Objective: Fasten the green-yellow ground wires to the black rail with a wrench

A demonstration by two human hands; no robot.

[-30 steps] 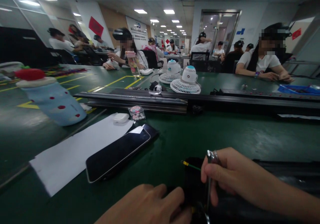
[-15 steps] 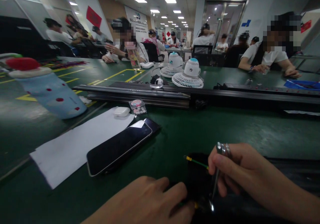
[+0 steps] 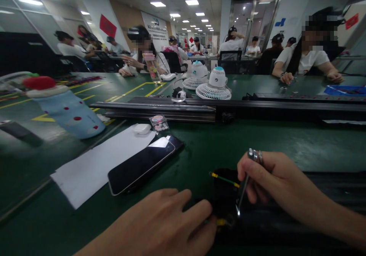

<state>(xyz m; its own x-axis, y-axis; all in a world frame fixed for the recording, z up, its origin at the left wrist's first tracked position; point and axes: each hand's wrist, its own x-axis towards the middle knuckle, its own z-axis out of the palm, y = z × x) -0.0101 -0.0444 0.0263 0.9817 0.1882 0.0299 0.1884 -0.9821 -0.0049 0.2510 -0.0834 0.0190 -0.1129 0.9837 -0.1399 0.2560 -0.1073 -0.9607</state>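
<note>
The green tabletop (image 3: 286,138) sits slightly differently in view than a second ago, probably because the head has turned, and the long black rail (image 3: 340,187) lies on it under the right forearm; the black part (image 3: 224,197) is at the near edge, between the hands, too dark to make out in detail. The paper (image 3: 100,168), the bottle (image 3: 71,113) and the phone (image 3: 143,166) have kept their places relative to one another, and a grey block (image 3: 17,128) now shows at far left. The hands are apart from each other: the left hand (image 3: 171,218) looks closed on the lower wire (image 3: 221,222), its yellow sleeve poking out past the fingers, while the right hand (image 3: 271,176) grips the slim silver tool (image 3: 243,191) upright, tilted. The main change is there: the right hand has lifted and drawn outward, so the tool's tip has risen from low beside the left fingers to just above and right of the bare wire end, seemingly not touching it. The upper wire (image 3: 224,179) now shows both yellow sleeves, the nearer one just beside the tool. I judge that the lower wire is held ready but not fastened at this moment
</note>
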